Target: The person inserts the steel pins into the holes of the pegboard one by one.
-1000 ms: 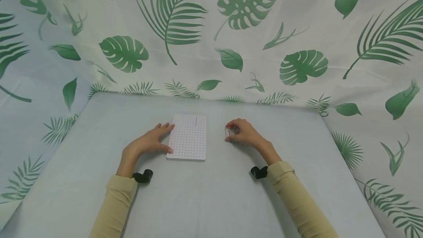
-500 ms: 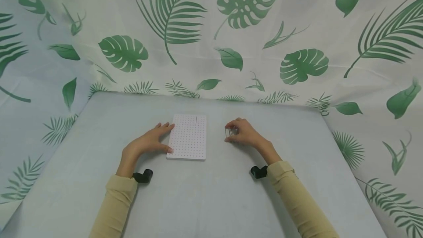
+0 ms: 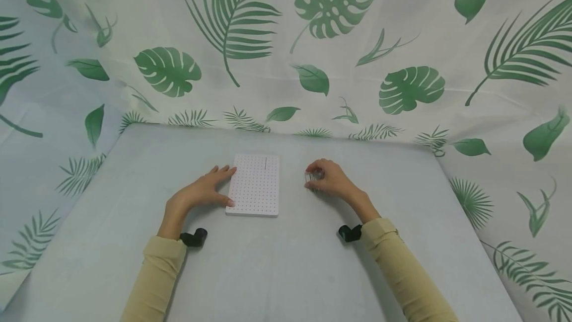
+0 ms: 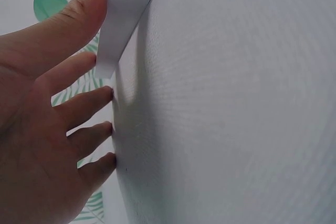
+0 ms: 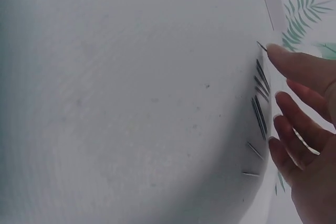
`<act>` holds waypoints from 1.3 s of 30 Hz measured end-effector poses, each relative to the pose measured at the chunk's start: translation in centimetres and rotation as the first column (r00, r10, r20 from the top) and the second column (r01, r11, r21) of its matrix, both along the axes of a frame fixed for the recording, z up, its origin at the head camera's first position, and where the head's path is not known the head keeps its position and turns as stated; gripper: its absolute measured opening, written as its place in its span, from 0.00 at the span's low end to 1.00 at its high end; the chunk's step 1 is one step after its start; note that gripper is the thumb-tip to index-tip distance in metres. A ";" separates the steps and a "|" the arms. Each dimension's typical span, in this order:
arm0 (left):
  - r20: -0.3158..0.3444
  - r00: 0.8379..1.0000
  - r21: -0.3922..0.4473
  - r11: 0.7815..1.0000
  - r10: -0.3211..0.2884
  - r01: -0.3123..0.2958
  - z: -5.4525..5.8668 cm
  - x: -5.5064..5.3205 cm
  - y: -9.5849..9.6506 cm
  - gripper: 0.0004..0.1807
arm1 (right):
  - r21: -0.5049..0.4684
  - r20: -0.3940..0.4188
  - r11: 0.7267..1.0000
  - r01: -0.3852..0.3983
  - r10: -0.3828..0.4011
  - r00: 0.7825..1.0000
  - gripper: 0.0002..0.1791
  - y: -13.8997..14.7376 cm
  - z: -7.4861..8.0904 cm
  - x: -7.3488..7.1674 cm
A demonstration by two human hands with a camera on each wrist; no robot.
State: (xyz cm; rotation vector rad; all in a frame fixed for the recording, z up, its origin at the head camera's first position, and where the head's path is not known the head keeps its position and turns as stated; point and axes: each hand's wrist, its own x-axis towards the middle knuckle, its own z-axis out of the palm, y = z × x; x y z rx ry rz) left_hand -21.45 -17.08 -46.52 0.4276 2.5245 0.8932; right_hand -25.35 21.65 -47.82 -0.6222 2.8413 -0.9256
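A white pegboard (image 3: 255,188) with a grid of small holes lies on the table, and one thin dark pin (image 3: 265,163) shows near its far right corner. My left hand (image 3: 201,191) rests at the board's left edge, fingers spread and fairly straight. Its thumb (image 4: 79,17) touches the board's side near the front left corner. To the right of the board, my right hand (image 3: 332,179) pinches a thin metal pin (image 5: 262,46) between thumb and fingertip; only its end shows in the right wrist view. Several loose metal pins (image 5: 259,117) lie under that hand.
The pegboard and pins are on a pale cloth-covered table (image 3: 290,272). A white curtain (image 3: 268,83) with green leaf prints hangs behind it and along both sides. Black wrist cameras sit at both wrists, below the tan sleeves.
My right hand has shifted very slightly, with the fingers still together over the pins. The left hand and the pegboard stay in place.
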 end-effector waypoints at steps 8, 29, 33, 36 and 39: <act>-0.003 1.000 -0.006 1.000 0.000 0.000 0.0 0.0 0.0 0.54 | -0.097 -0.003 0.993 0.068 -0.069 0.998 0.12 -0.6 0.2 0.2; -0.001 1.000 -0.005 1.000 0.006 -0.006 -0.5 -0.1 -0.1 0.55 | -0.248 0.111 0.965 0.084 -0.058 0.992 0.09 -1.6 0.4 0.3; 0.000 1.000 -0.003 1.000 0.007 -0.007 -0.5 -0.1 -0.1 0.54 | -0.252 0.136 0.962 0.104 -0.071 0.988 0.11 -1.9 0.6 0.4; -0.003 1.000 -0.001 1.000 0.006 -0.006 -0.4 0.0 -0.1 0.54 | -0.255 0.151 0.960 0.120 -0.083 0.985 0.12 -2.2 0.8 0.3; -0.007 1.000 0.000 1.000 0.006 -0.006 -0.4 0.0 -0.1 0.54 | -0.251 0.157 0.959 0.134 -0.096 0.983 0.13 -2.5 0.9 0.2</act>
